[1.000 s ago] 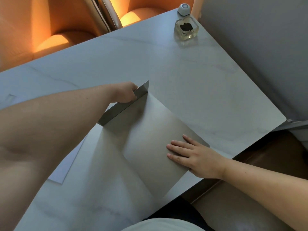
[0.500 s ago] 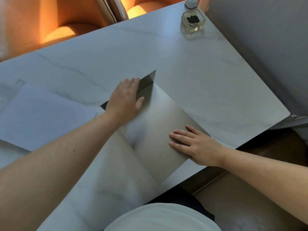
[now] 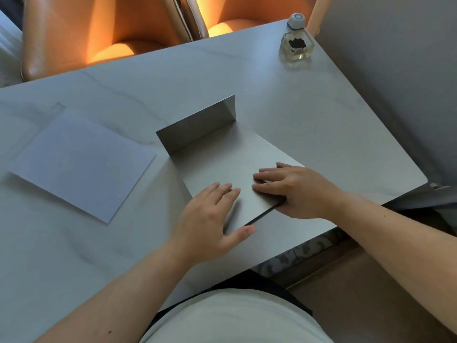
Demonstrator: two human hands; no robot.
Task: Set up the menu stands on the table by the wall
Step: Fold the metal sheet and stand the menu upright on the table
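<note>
A grey sheet, the menu stand [image 3: 230,167], lies on the pale marble table [image 3: 309,115] near its front edge. Its far end is folded up into a standing flap. My right hand [image 3: 294,189] presses flat on the sheet's near right part, fingers spread. My left hand [image 3: 212,219] rests flat on the sheet's near left corner, thumb along the near edge. Neither hand grips anything. A second flat white sheet [image 3: 79,162] lies to the left on the table.
A square glass bottle [image 3: 296,45] with a white cap stands at the far right corner beside the grey wall [image 3: 395,70]. Two orange chairs [image 3: 106,33] stand behind the table. The table's edge runs just in front of my hands.
My left hand let go of the folded flap and came back to the sheet's near left corner. The flap now stands upright alone. My right hand stayed pressed on the sheet.
</note>
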